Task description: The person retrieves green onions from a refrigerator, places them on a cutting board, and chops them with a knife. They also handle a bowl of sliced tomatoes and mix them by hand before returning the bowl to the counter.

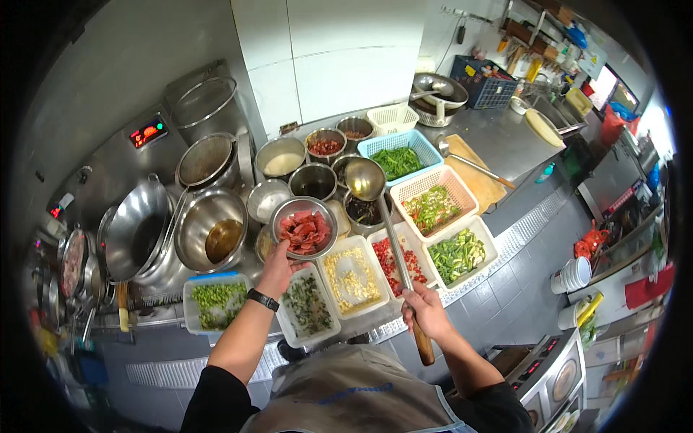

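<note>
My left hand (280,266) grips the rim of a steel bowl (277,223) of sliced red meat (305,233), held over the ingredient containers. In my right hand (425,309) is a long-handled steel ladle (365,179); its wooden-ended handle slants towards me and its bowl is above the seasoning pots. Near my hands stand plastic tubs of chopped garlic (352,281), chopped red chili (398,265), dark green chopped herbs (307,306) and chopped green scallion (219,300). Farther right are baskets of green pepper strips (398,162) and sliced peppers (433,208), and a tub of cut green vegetables (457,254).
A steel bowl with brown liquid (224,241) and a large wok (138,233) sit at left. Behind are a pot of pale liquid (281,162) and a pot of red chili (325,145). A second ladle (476,165) lies across a cutting board (476,189). Stacked pans (439,92) stand farther back.
</note>
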A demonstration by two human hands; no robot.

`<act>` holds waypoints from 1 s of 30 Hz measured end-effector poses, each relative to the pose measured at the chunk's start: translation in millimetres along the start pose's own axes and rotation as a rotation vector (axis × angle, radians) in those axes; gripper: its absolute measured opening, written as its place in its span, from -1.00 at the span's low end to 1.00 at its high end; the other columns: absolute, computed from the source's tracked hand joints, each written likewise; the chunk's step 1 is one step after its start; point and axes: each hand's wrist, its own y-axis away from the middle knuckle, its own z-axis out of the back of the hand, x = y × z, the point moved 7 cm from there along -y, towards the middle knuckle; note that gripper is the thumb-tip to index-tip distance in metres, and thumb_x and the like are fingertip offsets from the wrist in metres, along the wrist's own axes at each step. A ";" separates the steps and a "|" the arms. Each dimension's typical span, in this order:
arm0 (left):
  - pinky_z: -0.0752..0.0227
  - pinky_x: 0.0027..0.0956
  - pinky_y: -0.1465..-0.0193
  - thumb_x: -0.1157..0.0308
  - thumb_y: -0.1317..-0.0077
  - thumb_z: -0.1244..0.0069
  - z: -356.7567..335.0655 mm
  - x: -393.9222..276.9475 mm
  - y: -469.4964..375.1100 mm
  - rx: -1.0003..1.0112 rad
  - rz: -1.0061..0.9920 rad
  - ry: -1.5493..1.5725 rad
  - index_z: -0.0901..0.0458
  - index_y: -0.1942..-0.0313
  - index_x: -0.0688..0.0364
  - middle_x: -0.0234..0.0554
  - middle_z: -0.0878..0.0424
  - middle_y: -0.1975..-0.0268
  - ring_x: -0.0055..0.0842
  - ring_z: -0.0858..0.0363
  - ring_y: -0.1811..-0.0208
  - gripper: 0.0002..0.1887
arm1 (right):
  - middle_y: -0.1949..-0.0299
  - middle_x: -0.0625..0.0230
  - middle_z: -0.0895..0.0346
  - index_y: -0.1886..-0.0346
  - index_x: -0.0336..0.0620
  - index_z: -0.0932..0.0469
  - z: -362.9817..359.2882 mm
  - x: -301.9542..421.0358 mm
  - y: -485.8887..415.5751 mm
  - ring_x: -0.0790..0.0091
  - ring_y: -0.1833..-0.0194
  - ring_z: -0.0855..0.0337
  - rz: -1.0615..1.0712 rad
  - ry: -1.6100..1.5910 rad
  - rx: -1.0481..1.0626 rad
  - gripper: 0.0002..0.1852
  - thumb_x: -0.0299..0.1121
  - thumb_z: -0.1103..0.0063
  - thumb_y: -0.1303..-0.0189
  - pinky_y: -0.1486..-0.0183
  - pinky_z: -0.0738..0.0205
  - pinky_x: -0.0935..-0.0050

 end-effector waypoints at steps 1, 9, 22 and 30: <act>-0.76 -0.19 0.11 0.19 -0.62 0.22 -1.3 6.6 6.2 0.001 -0.014 -0.002 -0.30 -0.36 0.22 -0.01 -0.62 -0.19 -0.27 -0.75 -0.01 -0.56 | 0.60 0.41 -0.43 0.00 -0.27 -0.52 14.5 -0.3 -4.8 0.53 0.65 -0.41 -0.038 0.052 -0.047 -0.75 -0.25 -0.02 -0.56 0.62 -0.35 0.46; -0.76 -0.15 0.13 0.25 -0.61 0.18 -9.1 22.7 38.4 -0.078 -0.041 0.003 -0.38 -0.29 0.21 -0.05 -0.65 -0.17 -0.30 -0.74 -0.03 -0.63 | 0.63 0.24 -0.55 0.23 -0.32 -0.52 71.6 -7.9 -38.5 0.38 0.59 -0.61 0.097 0.609 -0.116 -0.72 -0.24 -0.09 -0.50 0.47 -0.50 0.31; -0.77 -0.14 0.11 0.22 -0.60 0.16 -11.2 45.0 33.3 -0.048 -0.022 0.050 -0.31 -0.33 0.12 -0.04 -0.63 -0.19 -0.28 -0.77 0.01 -0.61 | 0.59 0.22 -0.59 0.22 -0.32 -0.51 57.3 -13.2 -44.1 0.37 0.58 -0.62 0.018 0.533 -0.066 -0.73 -0.26 -0.11 -0.50 0.44 -0.52 0.28; -0.76 -0.13 0.10 0.17 -0.60 0.16 -4.3 44.1 38.7 -0.029 -0.035 0.033 -0.32 -0.34 0.08 -0.06 -0.64 -0.20 -0.29 -0.77 0.02 -0.59 | 0.46 -0.19 -0.62 0.15 -0.34 -0.53 55.0 -2.7 -41.4 -0.32 0.25 -0.70 0.135 0.751 -0.221 -0.74 -0.27 -0.15 -0.40 0.16 -0.53 -0.14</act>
